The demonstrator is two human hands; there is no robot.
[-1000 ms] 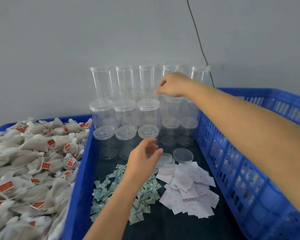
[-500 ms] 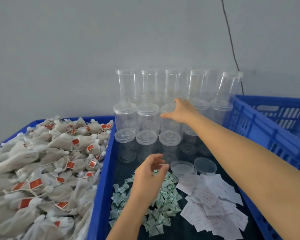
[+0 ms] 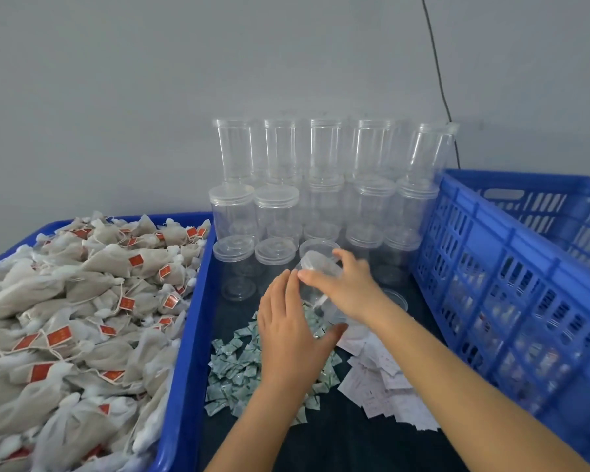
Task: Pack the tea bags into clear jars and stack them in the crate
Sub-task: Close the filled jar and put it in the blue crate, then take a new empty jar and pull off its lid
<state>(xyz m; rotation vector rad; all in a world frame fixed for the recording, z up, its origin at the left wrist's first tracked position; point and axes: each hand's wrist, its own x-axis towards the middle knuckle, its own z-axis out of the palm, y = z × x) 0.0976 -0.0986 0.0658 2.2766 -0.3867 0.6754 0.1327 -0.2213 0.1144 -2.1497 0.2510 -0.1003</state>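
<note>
While I look down through the head camera, my right hand (image 3: 346, 289) grips a clear jar (image 3: 315, 284) that lies tilted, its lidded end pointing up and to the left, its base toward my wrist. The fingers curl over the top of the jar's body and the thumb reaches along its near side. My left hand (image 3: 288, 330) comes up under the same jar with fingers nearly straight and held together, the fingertips (image 3: 283, 277) touching the jar near its lid (image 3: 312, 262), the thumb spread out to the right beneath the base. I cannot tell whether the left palm bears any weight.

The jar hangs above a dark surface (image 3: 338, 444), over a heap of small green sachets (image 3: 239, 373), with a scatter of white paper slips (image 3: 385, 386) just to the right. Behind the hands stand stacked empty jars (image 3: 276, 212) against the grey wall (image 3: 150, 97), some capped, the top row without lids. A loose lid (image 3: 395, 298) lies flat just beyond my right wrist.

The tea bags (image 3: 82, 301), pale mesh pouches with red tags, fill a blue tray (image 3: 188, 335) on the left. The blue crate (image 3: 511, 277) stands on the right, its slotted wall beside my right forearm; blurred shapes show through the slots.
</note>
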